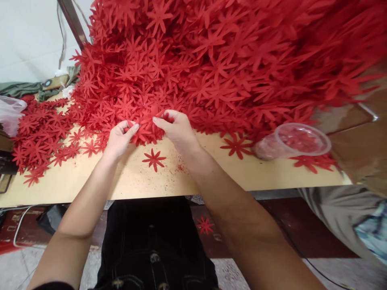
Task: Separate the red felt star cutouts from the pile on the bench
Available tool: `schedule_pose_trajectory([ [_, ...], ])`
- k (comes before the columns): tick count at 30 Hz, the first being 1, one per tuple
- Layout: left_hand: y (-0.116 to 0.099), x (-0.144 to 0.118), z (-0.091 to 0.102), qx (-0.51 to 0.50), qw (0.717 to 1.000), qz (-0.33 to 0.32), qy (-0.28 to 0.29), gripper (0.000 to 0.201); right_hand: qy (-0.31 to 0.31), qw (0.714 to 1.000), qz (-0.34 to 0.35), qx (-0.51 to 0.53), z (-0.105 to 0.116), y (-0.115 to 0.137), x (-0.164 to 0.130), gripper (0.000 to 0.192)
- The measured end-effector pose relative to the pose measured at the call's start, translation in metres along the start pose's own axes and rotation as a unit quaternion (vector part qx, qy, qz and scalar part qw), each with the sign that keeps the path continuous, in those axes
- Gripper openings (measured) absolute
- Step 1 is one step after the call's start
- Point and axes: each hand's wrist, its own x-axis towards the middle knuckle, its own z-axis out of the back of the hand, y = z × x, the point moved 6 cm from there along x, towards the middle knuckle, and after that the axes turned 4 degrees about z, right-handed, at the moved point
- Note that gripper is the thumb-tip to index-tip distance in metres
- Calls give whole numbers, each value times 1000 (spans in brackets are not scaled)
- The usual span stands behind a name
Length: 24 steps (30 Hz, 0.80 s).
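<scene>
A huge heap of red flower-shaped cutouts (217, 60) covers the back of a tan table (90, 181). At the heap's near edge, my left hand (119, 139) and my right hand (175, 127) pinch a small bunch of red cutouts (145, 129) between thumbs and fingers, left hand on its left side, right hand on its right. One single red flower cutout (154, 159) lies flat on the table just below the hands.
A clear plastic cup (292, 141) lies on its side at the right with red bits inside. Loose cutouts (39, 137) spread at the left beside a plastic bag (10, 112). Another person's clothed leg (347, 213) is at right. One cutout (205, 225) lies on the floor.
</scene>
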Motion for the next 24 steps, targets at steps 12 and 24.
schedule_pose_trajectory([
  [12,-4,3,3,-28,997,-14,-64,27,99,995,0,-29,-20,11,-8,22],
  [24,-3,-1,-1,-37,999,-18,-12,34,103,994,-20,-1,-28,11,-11,21],
])
